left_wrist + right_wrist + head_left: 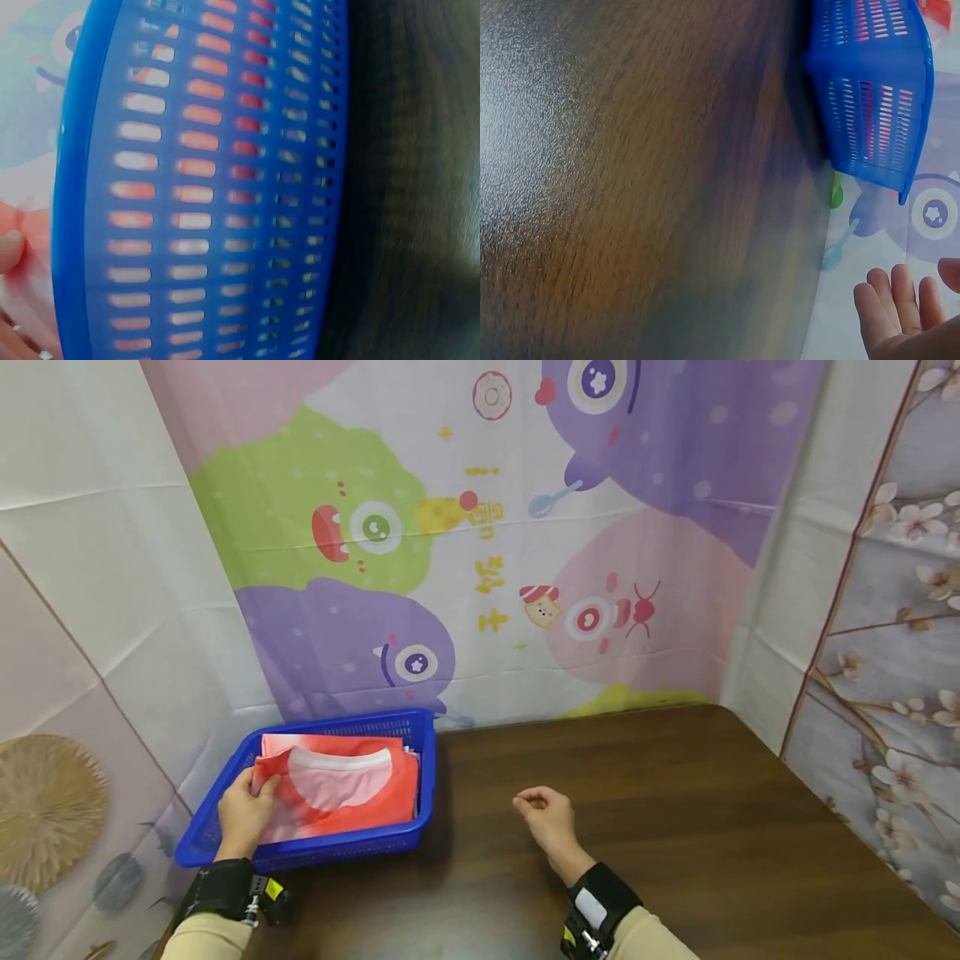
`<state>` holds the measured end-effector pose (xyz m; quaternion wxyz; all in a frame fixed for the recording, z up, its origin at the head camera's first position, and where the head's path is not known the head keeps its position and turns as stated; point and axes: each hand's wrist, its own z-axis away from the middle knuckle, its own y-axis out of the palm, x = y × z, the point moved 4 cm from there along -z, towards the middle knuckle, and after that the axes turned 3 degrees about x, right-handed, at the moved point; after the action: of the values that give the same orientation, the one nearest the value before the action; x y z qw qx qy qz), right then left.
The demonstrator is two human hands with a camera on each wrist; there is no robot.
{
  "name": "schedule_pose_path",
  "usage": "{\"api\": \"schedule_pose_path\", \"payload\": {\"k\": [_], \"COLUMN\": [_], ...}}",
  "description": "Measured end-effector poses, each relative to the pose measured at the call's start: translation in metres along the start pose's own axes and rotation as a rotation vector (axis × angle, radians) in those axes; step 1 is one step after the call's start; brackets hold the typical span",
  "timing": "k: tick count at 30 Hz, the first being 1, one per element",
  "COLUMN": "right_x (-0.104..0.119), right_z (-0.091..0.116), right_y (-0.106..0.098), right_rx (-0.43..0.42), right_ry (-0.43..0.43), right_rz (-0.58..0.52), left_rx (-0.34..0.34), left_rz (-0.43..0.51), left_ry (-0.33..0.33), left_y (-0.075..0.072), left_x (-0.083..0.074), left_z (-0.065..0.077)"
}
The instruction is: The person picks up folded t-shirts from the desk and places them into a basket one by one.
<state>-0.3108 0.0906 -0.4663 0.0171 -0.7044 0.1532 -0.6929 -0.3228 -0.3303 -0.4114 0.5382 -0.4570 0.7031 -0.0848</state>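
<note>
A folded red and pink shirt (345,785) with a white neckband lies on top of other folded cloth in a blue plastic basket (337,845). My left hand (243,817) reaches over the basket's left side and pinches the shirt's left edge between thumb and fingers. In the left wrist view, the basket's slotted wall (165,232) covers most of the cloth, and only a thumb tip shows at the left edge. My right hand (551,827) hovers over the brown table, right of the basket, with loosely bent fingers and nothing in them.
The basket stands at the left of the brown wooden table (600,760), near its back edge. A cartoon-printed cloth (480,527) hangs behind the table. Pale curtains (142,568) close in the left side, and a flower-printed curtain (892,693) hangs at the right.
</note>
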Motion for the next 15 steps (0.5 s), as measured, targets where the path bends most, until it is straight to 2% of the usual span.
{"api": "schedule_pose_path", "payload": {"k": [4,6,9,15], "right_x": [-0.001,-0.003,-0.005,-0.006], "right_z": [0.002,0.003,0.005,0.005], "right_y": [0.001,0.002,0.003,0.007], "right_rx": [0.016,0.029,0.046,0.07], "right_ry": [0.01,0.019,0.03,0.045], "right_rz": [-0.004,-0.012,-0.04,-0.082], "left_rx": [0.103,0.132,0.152,0.172], "left_rz": [-0.041,-0.064,-0.096,-0.095], "left_ry": [-0.07,-0.118,-0.172,-0.199], "left_y": [-0.003,-0.005,-0.01,-0.016], "left_x": [0.014,0.021,0.028,0.029], "left_z": [-0.002,-0.001,0.0,0.001]}}
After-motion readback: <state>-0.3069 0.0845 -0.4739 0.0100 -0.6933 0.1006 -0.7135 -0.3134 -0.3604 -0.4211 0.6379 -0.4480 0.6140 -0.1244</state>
